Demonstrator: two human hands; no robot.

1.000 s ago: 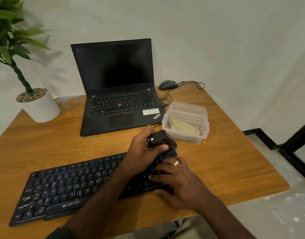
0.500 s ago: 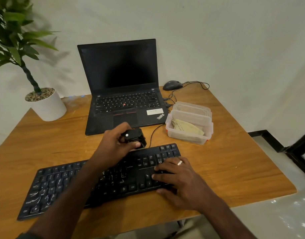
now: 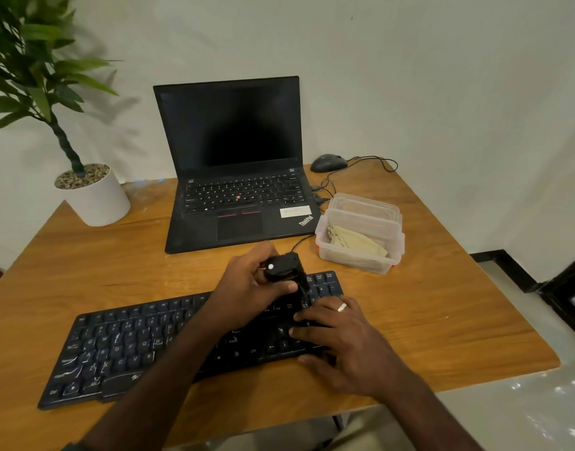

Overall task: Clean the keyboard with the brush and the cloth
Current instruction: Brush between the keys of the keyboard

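A black keyboard (image 3: 123,346) lies across the front of the wooden table (image 3: 442,304). My left hand (image 3: 247,284) grips a small black brush (image 3: 284,270) with a white dot on its handle, and its bristle end points down at the keys near the keyboard's right end. My right hand (image 3: 341,336), wearing a ring, rests with spread fingers on the right part of the keyboard. A beige cloth (image 3: 354,244) lies inside a clear plastic box (image 3: 393,255) behind the keyboard's right end.
An open black laptop (image 3: 234,170) stands behind the keyboard. A wired mouse (image 3: 328,162) sits at the back right with its cable running to the laptop. A white plant pot (image 3: 94,196) stands at the back left. The table edge drops off on the right.
My left hand with the brush swept left from the keyboard's right end, then came back right toward it. My right hand stayed pressed on the right keys.
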